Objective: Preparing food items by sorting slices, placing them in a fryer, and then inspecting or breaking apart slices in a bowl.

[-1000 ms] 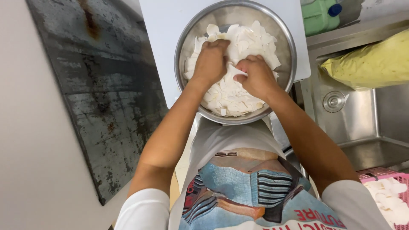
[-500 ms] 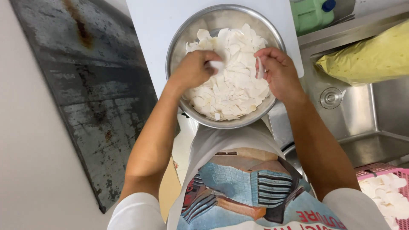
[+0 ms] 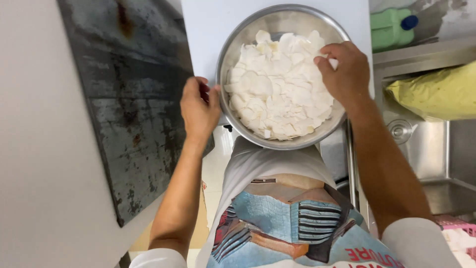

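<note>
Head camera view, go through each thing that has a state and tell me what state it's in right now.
Metal bowl: upright, full of white slices.
White slices: heaped loose in the bowl.
Left hand: on the bowl's outer rim.
Right hand: fingers on the slices.
Green bottle: blue cap on.

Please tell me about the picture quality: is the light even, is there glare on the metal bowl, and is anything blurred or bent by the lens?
Head view: light is soft and even, shadows faint; the metal bowl shows only mild sheen on its rim, no hard glare; the white slices look nearly overexposed; the left hand and right hand are sharp; the wide lens bends the edges, so the dark tray leans.
</note>
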